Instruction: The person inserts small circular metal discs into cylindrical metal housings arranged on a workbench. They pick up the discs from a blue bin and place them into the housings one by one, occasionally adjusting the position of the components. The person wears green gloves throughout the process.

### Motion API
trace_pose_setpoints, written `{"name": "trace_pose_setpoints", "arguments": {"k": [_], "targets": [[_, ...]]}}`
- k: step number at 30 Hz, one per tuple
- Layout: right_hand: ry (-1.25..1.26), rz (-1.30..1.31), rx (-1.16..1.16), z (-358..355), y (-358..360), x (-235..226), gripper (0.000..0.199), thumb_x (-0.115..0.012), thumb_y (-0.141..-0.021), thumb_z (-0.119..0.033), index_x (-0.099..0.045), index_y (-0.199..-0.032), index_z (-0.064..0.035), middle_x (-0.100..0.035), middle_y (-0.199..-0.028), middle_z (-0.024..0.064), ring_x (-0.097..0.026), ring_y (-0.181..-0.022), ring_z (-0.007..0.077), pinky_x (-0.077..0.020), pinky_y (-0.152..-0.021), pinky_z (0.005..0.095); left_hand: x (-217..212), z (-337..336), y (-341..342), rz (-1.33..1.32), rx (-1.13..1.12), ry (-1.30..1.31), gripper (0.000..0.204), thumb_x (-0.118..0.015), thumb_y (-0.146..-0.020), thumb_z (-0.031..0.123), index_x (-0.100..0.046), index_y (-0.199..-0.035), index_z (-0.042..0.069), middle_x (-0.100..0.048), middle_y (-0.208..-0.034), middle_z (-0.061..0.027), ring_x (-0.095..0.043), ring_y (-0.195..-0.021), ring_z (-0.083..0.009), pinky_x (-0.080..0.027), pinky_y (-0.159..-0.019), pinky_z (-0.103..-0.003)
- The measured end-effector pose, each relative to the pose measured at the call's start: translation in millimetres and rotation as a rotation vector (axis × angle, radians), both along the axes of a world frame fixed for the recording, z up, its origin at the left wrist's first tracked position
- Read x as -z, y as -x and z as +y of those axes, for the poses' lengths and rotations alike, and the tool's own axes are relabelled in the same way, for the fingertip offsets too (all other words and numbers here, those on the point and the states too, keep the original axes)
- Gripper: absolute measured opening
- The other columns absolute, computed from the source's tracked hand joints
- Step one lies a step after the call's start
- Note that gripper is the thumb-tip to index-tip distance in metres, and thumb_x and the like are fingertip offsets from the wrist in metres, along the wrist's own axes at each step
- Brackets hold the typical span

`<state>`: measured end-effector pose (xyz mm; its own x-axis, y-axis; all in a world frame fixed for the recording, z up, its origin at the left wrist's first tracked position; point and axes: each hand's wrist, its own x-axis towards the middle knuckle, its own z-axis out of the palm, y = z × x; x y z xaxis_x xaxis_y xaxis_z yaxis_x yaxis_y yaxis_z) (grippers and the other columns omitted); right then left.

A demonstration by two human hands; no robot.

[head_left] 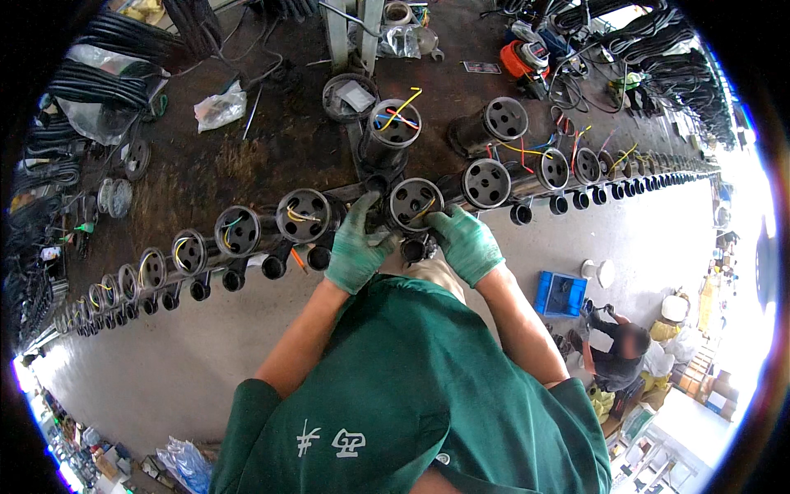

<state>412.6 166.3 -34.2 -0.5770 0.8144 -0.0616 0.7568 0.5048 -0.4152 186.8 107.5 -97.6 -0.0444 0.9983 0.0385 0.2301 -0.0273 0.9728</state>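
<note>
Directly in front of me, a black round housing (402, 216) with holes in its face sits in a long row along the bench edge. A short yellow wire (427, 207) comes out of one of its holes. My left hand (358, 251), in a green glove, is at the housing's left side, forefinger stretched up and thumb below. My right hand (469, 245), gloved alike, has its fingers closed at the lower right rim, near the wire. The fingertips are partly hidden, so whether they pinch the wire I cannot tell. Under the housing hangs a dark short tube (414, 249).
Similar housings (487, 184) line the edge on both sides. Behind stands an upright black cylinder (390, 132) with coloured wires. Cable bundles (107, 82), a plastic bag (220, 109) and a red-and-black tool (527, 58) lie on the bench. A person (617, 350) works near a blue crate (561, 294).
</note>
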Motion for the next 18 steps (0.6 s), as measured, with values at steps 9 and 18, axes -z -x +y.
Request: {"name": "trace_pose_setpoints", "arguments": {"k": [9, 18], "targets": [[-0.002, -0.097, 0.067, -6, 4, 8, 0.026, -0.061, -0.089, -0.006, -0.065, -0.115, -0.0058, -0.065, -0.105, 0.0215, -0.068, -0.1, 0.0403, -0.0577, -0.084, 0.0477, -37, 34, -16, 0.502, 0.171, -0.098, 0.106, -0.092, -0.069, 0.03, -0.037, -0.157, 0.01, -0.038, -0.16, -0.0217, -0.046, -0.14, -0.0446, -0.042, -0.117, -0.05], [0.192, 0.174, 0.114, -10, -21, -25, 0.038, -0.063, -0.093, -0.011, -0.063, -0.131, -0.0103, -0.065, -0.113, 0.0216, -0.068, -0.1, 0.0415, -0.0565, -0.085, 0.048, -69, 77, -28, 0.789, 0.507, -0.024, 0.098, -0.089, -0.071, 0.033, -0.042, -0.155, 0.016, -0.048, -0.151, -0.022, -0.053, -0.135, -0.0413, -0.048, -0.112, -0.049]]}}
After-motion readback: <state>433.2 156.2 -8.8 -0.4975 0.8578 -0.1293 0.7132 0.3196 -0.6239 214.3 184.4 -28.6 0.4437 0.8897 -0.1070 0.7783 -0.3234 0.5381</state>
